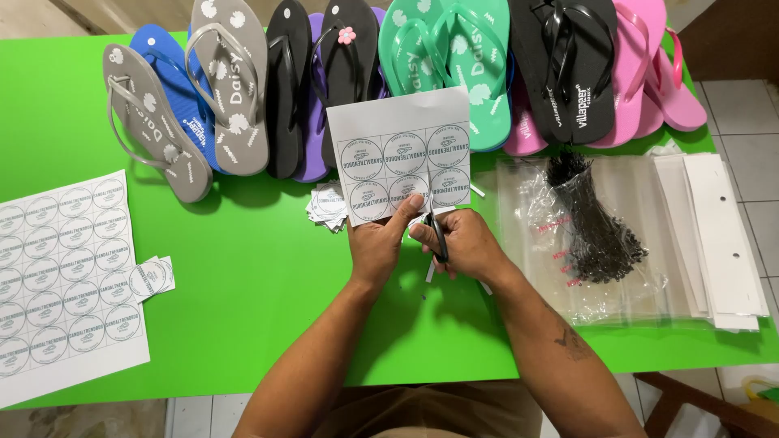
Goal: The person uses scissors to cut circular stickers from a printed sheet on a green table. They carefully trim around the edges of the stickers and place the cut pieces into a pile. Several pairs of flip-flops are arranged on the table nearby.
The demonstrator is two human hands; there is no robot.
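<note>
My left hand (380,243) pinches the lower edge of a white paper sheet (399,138) printed with round labels, holding it upright above the green table (268,268). My right hand (462,242) grips black-handled scissors (439,235), whose blades meet the sheet's bottom edge between two label columns. A small heap of cut square labels (326,203) lies just left of the sheet.
A row of flip-flops (406,65) in grey, blue, black, purple, green and pink lines the far edge. A large uncut label sheet (65,276) lies at left with two loose labels (152,277). Clear plastic bags (584,268), black ties (596,227) and white cards (722,243) sit at right.
</note>
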